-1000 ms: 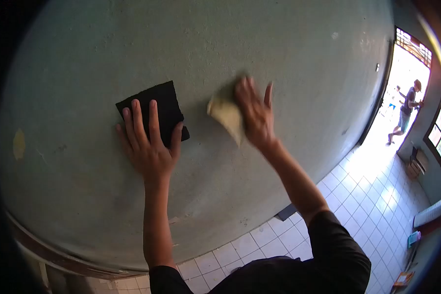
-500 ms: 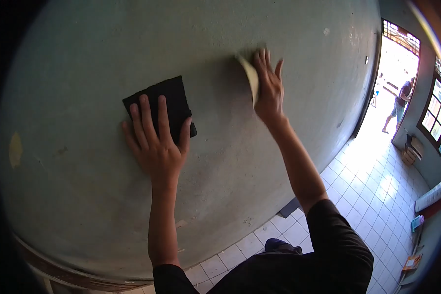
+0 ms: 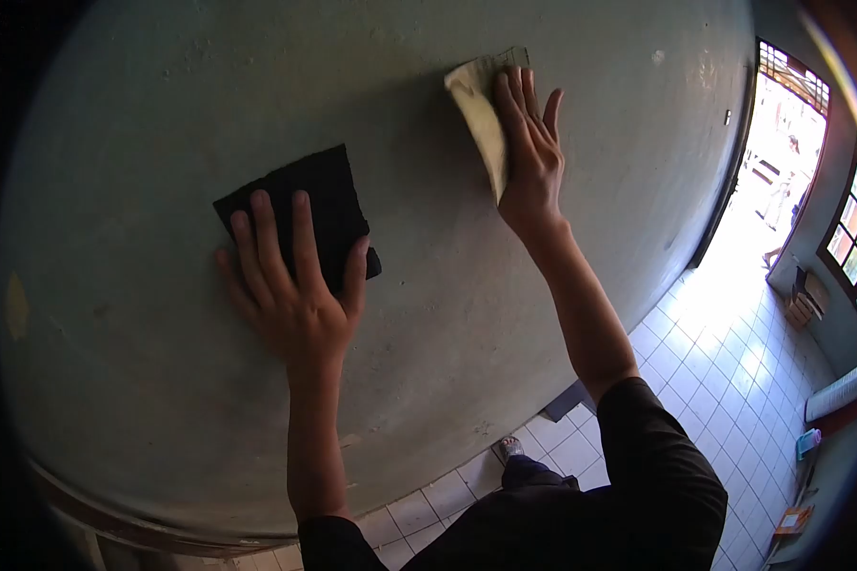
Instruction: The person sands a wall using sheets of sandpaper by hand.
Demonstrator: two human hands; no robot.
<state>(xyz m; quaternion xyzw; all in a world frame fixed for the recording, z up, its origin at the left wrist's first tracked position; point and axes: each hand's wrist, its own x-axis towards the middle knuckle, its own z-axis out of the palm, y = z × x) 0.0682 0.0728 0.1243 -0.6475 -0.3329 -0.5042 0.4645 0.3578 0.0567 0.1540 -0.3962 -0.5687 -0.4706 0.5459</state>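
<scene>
My left hand (image 3: 300, 305) lies flat with spread fingers on a black, rough-edged sheet (image 3: 319, 200), pressing it to the painted wall (image 3: 162, 333). Its thumb rests near the sheet's lower right corner. Higher and to the right, my right hand (image 3: 533, 152) covers a sheet of sandpaper (image 3: 481, 109) with a pale backing. The sheet's left side curls off the wall, and a greyish edge shows above the fingertips. My right fingers are straight and close together over the sheet, the thumb sticking out to the right. The sheet's part beneath the palm is hidden.
White floor tiles (image 3: 705, 390) run along the wall's foot, where a foot (image 3: 511, 447) shows. A bright open doorway (image 3: 776, 143) and a barred window (image 3: 849, 228) are at right. Cardboard (image 3: 805, 303) lies below the window.
My right hand has moved up the wall with the sandpaper, whose greyish top edge now shows clearly. The left hand stays on the black sheet. The person in the doorway has mostly gone from sight.
</scene>
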